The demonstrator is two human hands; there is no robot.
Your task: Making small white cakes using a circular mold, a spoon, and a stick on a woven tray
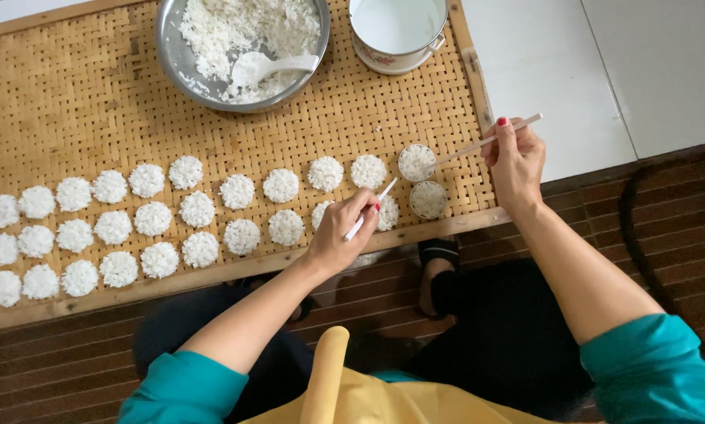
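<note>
Woven bamboo tray (70, 102) sat over dark wood flooring. Left hand (338, 234) pinched a white stick (370, 209), right hand (516, 161) gripped the handled ring mold (417, 162), probably rice-filled, near the tray's right edge.

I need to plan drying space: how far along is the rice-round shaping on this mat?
Done: three rows of rice rounds fill the woven tray. In hand: left hand holds a small stick, right hand a handled double ring mould, filled. Left: rice in the metal bowl.
</note>
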